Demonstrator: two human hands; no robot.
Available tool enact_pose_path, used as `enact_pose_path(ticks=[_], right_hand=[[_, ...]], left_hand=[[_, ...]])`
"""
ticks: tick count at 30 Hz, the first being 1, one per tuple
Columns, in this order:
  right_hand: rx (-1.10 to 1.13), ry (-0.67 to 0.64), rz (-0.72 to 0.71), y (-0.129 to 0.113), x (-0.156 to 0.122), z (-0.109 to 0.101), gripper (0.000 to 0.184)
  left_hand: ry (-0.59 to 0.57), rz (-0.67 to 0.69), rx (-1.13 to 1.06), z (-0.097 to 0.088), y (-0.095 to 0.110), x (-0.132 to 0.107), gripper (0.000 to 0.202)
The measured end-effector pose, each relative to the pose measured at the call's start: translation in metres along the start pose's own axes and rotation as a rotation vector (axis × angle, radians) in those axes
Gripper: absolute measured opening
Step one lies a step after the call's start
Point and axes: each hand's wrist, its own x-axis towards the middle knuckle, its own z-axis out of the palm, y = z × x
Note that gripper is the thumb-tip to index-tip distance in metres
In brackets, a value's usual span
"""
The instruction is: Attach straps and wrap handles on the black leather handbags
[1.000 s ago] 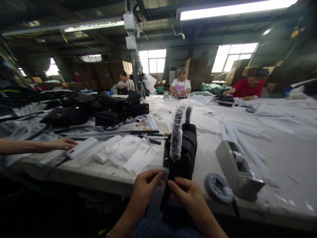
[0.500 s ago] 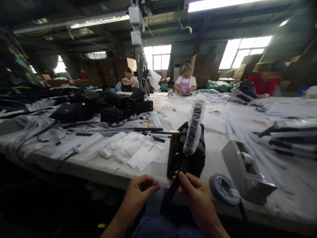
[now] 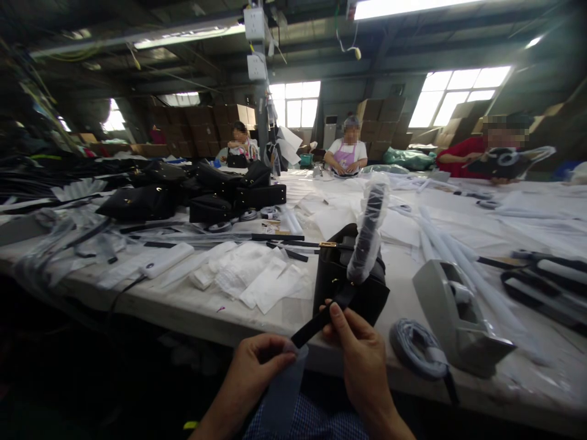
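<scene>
A black handbag (image 3: 332,269) stands on the table in front of me, its handle (image 3: 369,229) wrapped in clear plastic. From its front a black strap (image 3: 310,327) runs down toward me. My right hand (image 3: 362,354) pinches this strap between thumb and fingers close to the bag. Thumb and fingertips of my left hand (image 3: 261,370) are closed on the top of a translucent plastic strip (image 3: 285,388), which hangs over my lap. The strap's free end meets the strip at my left fingertips; whether these grip the strap too, I cannot tell.
A grey tape dispenser (image 3: 452,324) and a wrapped coiled strap (image 3: 417,348) lie to the right. Crumpled white sheets (image 3: 250,275) are left of the bag, with several black bags (image 3: 137,203) beyond. Co-workers sit across the table (image 3: 220,318).
The strap's free end has swung up and left to my left fingertips, and the bag has turned slightly. At the far right, a co-worker has lifted a dark bag.
</scene>
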Motion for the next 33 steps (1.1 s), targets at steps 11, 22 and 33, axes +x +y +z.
enact_pose_path(ticks=[11, 22, 33], right_hand=[[-0.117, -0.043, -0.055, -0.004, -0.002, -0.004, 0.042], [-0.092, 0.047, -0.063, -0.005, -0.003, -0.006, 0.042], [-0.159, 0.023, -0.069, -0.011, -0.004, -0.008, 0.043]], left_hand=[[-0.002, -0.014, -0.03, 0.004, 0.003, 0.0, 0.021], [-0.003, -0.032, 0.001, 0.0, -0.006, 0.002, 0.022], [0.032, -0.017, -0.013, 0.003, -0.004, 0.002, 0.019]])
